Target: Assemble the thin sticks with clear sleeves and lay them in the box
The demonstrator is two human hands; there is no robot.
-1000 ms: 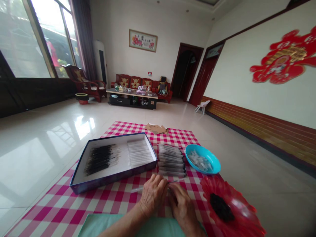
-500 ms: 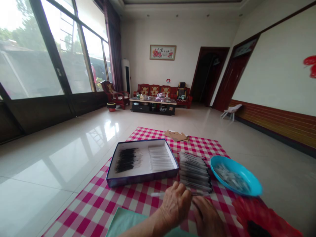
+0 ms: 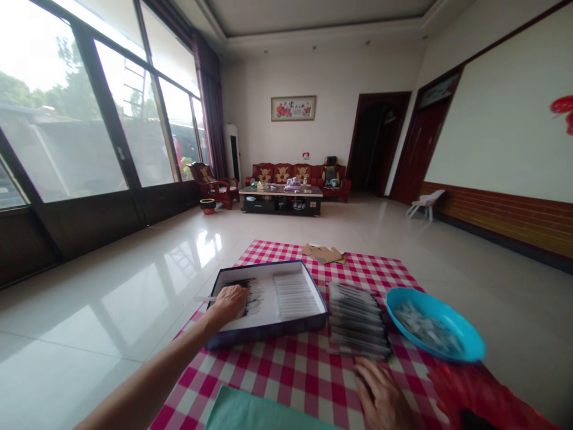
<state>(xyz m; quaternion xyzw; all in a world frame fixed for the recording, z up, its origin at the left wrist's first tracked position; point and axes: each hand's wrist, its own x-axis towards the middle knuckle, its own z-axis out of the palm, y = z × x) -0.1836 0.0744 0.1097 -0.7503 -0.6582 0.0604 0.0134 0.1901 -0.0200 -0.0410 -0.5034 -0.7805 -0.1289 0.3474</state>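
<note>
My left hand (image 3: pixel 231 300) reaches into the shallow white-lined box (image 3: pixel 264 319), its fingers closed over the row of thin black sticks (image 3: pixel 242 283). A slim translucent tube (image 3: pixel 205 298) juts out to the left of that hand, apparently held in it. Right of the sticks lies a row of whitish clear tubes (image 3: pixel 293 297) in the same box. My right hand (image 3: pixel 384 391) rests on the checked cloth with its fingers stretched out, close to the near end of a stack of pen-like clear tubes with dark ends (image 3: pixel 358 322). Its fingertips are slightly blurred.
A blue oval bowl (image 3: pixel 474 346) of small clear pieces stands right of the stack. Nearer lies a red plastic bag (image 3: pixel 483 394). A green cloth (image 3: pixel 255 412) lies at the front edge, torn cardboard (image 3: pixel 326 254) at the back of the checked tablecloth (image 3: pixel 308 370).
My left hand has moved left and forward from beside my right hand into the box, the tube moving along. The right hand stays near the stack. The camera view has shifted slightly.
</note>
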